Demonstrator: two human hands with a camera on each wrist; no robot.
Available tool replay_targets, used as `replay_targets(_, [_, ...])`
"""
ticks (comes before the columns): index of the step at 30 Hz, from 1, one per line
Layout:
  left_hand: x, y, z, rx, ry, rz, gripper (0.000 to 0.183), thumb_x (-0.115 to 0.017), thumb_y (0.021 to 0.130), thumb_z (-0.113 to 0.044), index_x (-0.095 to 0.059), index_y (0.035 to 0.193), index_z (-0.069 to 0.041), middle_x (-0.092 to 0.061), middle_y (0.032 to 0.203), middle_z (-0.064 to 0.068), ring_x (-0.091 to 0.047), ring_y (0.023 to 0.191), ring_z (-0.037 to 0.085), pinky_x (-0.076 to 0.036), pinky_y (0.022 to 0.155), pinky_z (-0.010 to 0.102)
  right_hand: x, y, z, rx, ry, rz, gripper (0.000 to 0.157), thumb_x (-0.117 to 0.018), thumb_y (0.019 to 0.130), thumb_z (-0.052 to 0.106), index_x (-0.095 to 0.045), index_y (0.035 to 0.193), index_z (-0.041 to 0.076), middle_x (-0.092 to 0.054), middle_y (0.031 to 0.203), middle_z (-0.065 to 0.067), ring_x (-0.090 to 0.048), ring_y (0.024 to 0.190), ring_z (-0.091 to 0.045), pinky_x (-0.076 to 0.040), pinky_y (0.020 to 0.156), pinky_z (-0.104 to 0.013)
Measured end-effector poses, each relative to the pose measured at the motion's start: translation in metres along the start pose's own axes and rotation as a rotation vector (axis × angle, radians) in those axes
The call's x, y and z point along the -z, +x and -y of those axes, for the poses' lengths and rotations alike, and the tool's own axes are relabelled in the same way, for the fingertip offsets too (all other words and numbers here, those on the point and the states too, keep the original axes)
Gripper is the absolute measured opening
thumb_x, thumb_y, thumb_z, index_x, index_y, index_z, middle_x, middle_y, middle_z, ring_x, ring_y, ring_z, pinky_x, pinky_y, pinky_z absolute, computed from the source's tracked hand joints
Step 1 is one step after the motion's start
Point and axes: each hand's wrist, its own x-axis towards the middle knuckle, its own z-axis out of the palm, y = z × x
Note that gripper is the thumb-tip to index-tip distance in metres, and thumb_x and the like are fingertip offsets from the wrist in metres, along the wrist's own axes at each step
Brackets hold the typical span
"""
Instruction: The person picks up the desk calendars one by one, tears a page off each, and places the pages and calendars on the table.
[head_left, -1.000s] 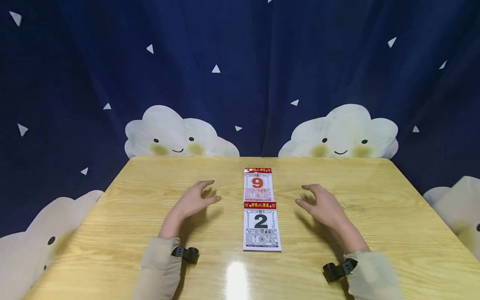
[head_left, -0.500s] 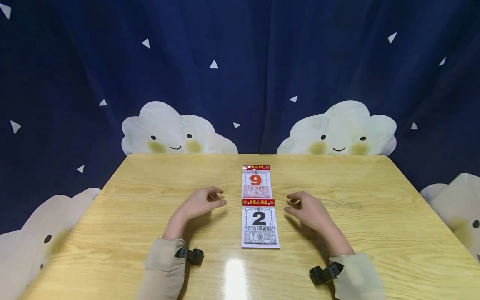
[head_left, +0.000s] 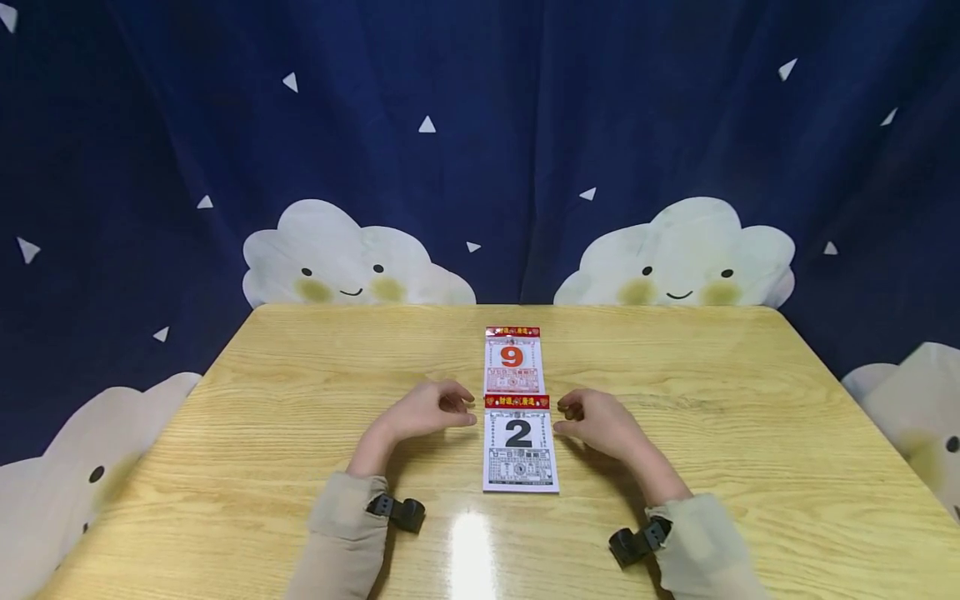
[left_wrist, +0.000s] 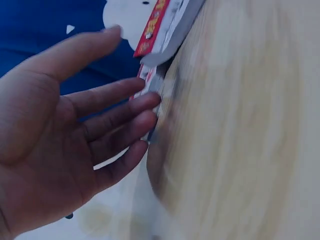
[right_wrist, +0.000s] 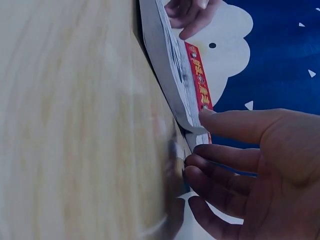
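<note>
Two tear-off calendar pads lie in line on the table. The near calendar (head_left: 520, 467) shows a black 2 under a red header and overlaps the lower edge of the far calendar (head_left: 513, 358), which bears a red 9. My left hand (head_left: 422, 414) is just left of the near pad's header, its thumb and fingers apart and loosely bent. On the other side my right hand (head_left: 602, 423) mirrors it, fingertips right at the pad's edge. In the right wrist view, the thumb tip (right_wrist: 207, 117) overlaps the red header's corner. Neither hand grips anything.
A light wooden table (head_left: 300, 358) stretches out on both sides of the pads. Behind it hangs a dark blue curtain (head_left: 480, 125) printed with white triangles and smiling clouds. Each wrist carries a small black camera, the left camera (head_left: 405, 514) and the right camera (head_left: 630, 546).
Both hands have moved inward from either side toward the near calendar, and their fingers have bent a little more. The calendars stay where they were on the table; the head view has shifted slightly.
</note>
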Motion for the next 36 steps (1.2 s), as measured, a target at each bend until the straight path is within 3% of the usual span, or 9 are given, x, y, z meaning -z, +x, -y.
replay_targets(13, [-0.015, 0.003, -0.016, 0.018, 0.145, 0.017, 0.026, -0.073, 0.072, -0.023, -0.066, 0.091, -0.007, -0.051, 0.088, 0.005, -0.048, 0.079, 0.015, -0.042, 0.071, 0.027, -0.010, -0.003, 0.007, -0.098, 0.066, 0.010, 0.028, -0.072, 0.072, 0.021, -0.067, 0.096, 0.007, -0.056, 0.072, 0.002, -0.048, 0.063, -0.011, -0.037, 0.058, -0.025])
replay_targets(22, [-0.026, 0.001, -0.029, 0.118, 0.262, -0.079, 0.033, -0.076, 0.066, -0.020, -0.066, 0.095, -0.007, -0.053, 0.091, 0.007, -0.050, 0.082, 0.020, -0.045, 0.076, 0.035, -0.012, -0.002, 0.014, -0.191, 0.090, -0.012, 0.030, -0.074, 0.068, 0.021, -0.067, 0.095, 0.009, -0.057, 0.078, 0.000, -0.048, 0.067, -0.014, -0.037, 0.060, -0.025])
replay_targets(25, [-0.028, 0.002, -0.030, 0.147, 0.251, -0.099, 0.039, -0.077, 0.065, -0.019, -0.065, 0.100, -0.006, -0.054, 0.094, 0.008, -0.051, 0.086, 0.022, -0.045, 0.080, 0.037, -0.014, -0.001, 0.013, -0.199, 0.101, -0.019, 0.028, -0.074, 0.068, 0.019, -0.067, 0.093, 0.008, -0.057, 0.078, 0.000, -0.048, 0.067, -0.014, -0.037, 0.060, -0.025])
replay_targets(29, [-0.030, 0.002, -0.027, 0.129, 0.211, -0.103, 0.046, -0.078, 0.062, -0.016, -0.062, 0.104, -0.003, -0.053, 0.097, 0.011, -0.051, 0.091, 0.025, -0.043, 0.085, 0.040, -0.016, -0.001, 0.013, -0.202, 0.134, -0.023, 0.026, -0.073, 0.070, 0.016, -0.066, 0.093, 0.007, -0.057, 0.079, -0.001, -0.049, 0.068, -0.014, -0.038, 0.060, -0.025])
replay_targets(36, [-0.027, -0.002, -0.020, 0.089, 0.074, -0.039, 0.050, -0.075, 0.066, -0.015, -0.058, 0.111, -0.001, -0.050, 0.099, 0.011, -0.047, 0.092, 0.023, -0.042, 0.085, 0.039, -0.018, -0.001, 0.012, -0.202, 0.217, -0.035, 0.024, -0.071, 0.070, 0.009, -0.066, 0.092, 0.002, -0.059, 0.080, -0.004, -0.051, 0.066, -0.014, -0.041, 0.056, -0.024])
